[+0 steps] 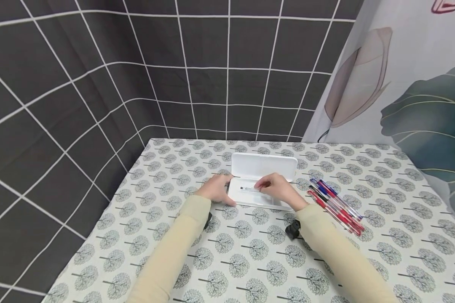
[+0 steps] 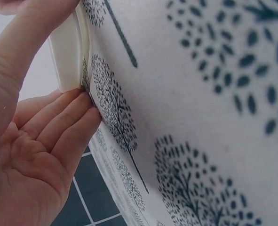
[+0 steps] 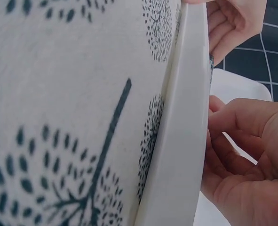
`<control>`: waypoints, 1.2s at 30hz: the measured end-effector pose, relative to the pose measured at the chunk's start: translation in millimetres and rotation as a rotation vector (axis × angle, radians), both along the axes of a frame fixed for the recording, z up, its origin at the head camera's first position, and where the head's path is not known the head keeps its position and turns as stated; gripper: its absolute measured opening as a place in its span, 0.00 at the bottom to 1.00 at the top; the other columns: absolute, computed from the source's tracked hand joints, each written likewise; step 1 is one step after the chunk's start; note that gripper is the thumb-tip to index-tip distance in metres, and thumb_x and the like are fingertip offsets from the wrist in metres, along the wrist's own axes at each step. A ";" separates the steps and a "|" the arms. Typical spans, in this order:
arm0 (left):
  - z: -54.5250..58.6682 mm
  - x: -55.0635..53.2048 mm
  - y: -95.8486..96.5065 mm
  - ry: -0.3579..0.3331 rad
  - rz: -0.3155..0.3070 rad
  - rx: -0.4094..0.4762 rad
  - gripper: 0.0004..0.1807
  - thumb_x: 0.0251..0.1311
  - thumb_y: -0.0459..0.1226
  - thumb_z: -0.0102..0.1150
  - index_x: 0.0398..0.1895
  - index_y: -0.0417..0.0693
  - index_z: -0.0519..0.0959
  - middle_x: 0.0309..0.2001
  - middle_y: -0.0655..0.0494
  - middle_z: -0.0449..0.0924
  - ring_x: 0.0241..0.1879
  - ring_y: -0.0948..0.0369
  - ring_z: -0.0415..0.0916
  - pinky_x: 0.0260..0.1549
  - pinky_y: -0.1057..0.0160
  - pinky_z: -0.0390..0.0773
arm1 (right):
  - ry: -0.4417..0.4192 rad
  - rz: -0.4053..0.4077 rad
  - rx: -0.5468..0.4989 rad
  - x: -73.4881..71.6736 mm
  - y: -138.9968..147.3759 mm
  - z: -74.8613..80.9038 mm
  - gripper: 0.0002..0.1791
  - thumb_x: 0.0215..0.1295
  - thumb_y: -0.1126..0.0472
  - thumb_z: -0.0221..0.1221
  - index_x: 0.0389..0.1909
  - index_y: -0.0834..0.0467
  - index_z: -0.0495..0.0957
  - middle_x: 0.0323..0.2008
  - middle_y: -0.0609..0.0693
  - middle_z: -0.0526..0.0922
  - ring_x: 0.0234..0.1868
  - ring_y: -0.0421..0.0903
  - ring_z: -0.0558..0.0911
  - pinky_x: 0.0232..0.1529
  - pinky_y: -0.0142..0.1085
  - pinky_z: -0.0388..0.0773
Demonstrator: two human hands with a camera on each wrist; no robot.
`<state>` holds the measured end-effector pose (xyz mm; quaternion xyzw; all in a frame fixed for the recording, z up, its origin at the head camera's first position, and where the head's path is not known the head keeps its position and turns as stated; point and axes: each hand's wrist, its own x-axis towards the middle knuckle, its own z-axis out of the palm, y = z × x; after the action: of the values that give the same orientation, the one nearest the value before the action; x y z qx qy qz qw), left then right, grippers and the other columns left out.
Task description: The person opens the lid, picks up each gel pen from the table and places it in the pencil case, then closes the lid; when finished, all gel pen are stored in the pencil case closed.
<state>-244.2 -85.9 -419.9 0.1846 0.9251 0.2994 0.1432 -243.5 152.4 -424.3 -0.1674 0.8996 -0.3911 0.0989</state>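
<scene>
A white pencil case lies with its lid raised at the back. My left hand holds the case's left end, thumb at the front corner and fingers at the back one. In the left wrist view, the fingers of that hand touch the white edge. Inside the case is a slim clear pen with a dark end. My right hand reaches in over the case, its curled fingertips pinching the pen's right part. In the right wrist view, the case wall hides those fingertips.
To the right of the case, several pens with blue, black and red parts lie in a loose bundle, close to the right forearm. The table is covered by a tree-print cloth. A dark checked curtain hangs behind and at the left.
</scene>
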 end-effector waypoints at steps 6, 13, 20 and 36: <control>-2.9 -2.5 -0.1 -0.003 0.003 -0.011 0.48 0.30 0.43 0.84 0.63 0.51 0.74 0.58 0.55 0.79 0.53 0.59 0.77 0.64 0.56 0.71 | -0.011 -0.047 -0.020 2.8 0.7 3.9 0.12 0.57 0.71 0.61 0.42 0.62 0.85 0.37 0.55 0.87 0.37 0.45 0.82 0.45 0.39 0.82; -2.2 -2.8 -0.5 -0.007 0.007 -0.021 0.49 0.29 0.43 0.84 0.64 0.51 0.73 0.55 0.55 0.80 0.42 0.62 0.77 0.58 0.58 0.75 | 0.038 -0.066 -0.059 5.6 6.7 8.5 0.13 0.55 0.71 0.62 0.43 0.63 0.85 0.38 0.57 0.86 0.40 0.49 0.83 0.48 0.43 0.82; -1.6 -2.2 -0.3 0.004 0.002 -0.029 0.49 0.30 0.43 0.83 0.64 0.50 0.73 0.56 0.54 0.80 0.43 0.62 0.77 0.59 0.58 0.75 | 0.027 -0.088 -0.113 7.2 14.1 7.9 0.16 0.55 0.70 0.63 0.46 0.63 0.84 0.41 0.58 0.87 0.42 0.50 0.84 0.49 0.43 0.82; 1.2 0.3 0.2 -0.003 0.001 -0.019 0.48 0.30 0.42 0.83 0.64 0.50 0.73 0.57 0.54 0.80 0.47 0.60 0.77 0.62 0.57 0.73 | 0.024 -0.145 -0.137 10.0 38.8 10.1 0.17 0.57 0.70 0.63 0.49 0.64 0.82 0.44 0.61 0.86 0.43 0.49 0.83 0.47 0.35 0.82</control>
<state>-243.9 -85.8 -418.7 0.1824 0.9277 0.2911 0.1463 -233.4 191.2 -414.2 -0.1131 0.8816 -0.4558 0.0479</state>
